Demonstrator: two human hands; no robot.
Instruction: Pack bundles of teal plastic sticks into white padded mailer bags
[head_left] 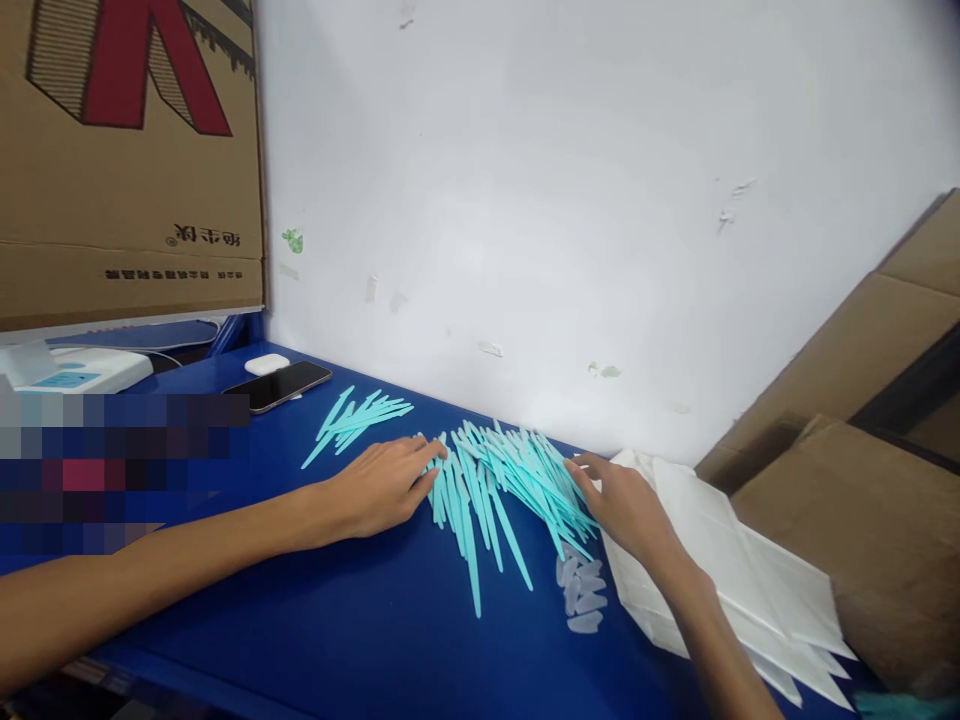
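Note:
A large pile of thin turquoise sticks that look like eyebrow razors (517, 470) lies fanned out on the blue table. My left hand (386, 485) rests at the pile's left edge, fingertips touching it, thumb apart from the fingers. At the right edge, my right hand (626, 505) touches the sticks, its thumb and fingers also apart. Neither hand is visibly gripping a razor, though the fingertips are partly hidden. A smaller group of the same razors (364, 415) lies beyond my left hand. Near the pile's lower right sit several translucent pale pieces, perhaps blade covers (581, 590).
White folded paper or bags (739, 575) lie under my right forearm. Cardboard boxes (847, 520) stand at the right, and a big printed carton (135, 200) at upper left. A phone (281, 387) and white case (267, 364) lie at the back left. A white wall (562, 220) borders the table.

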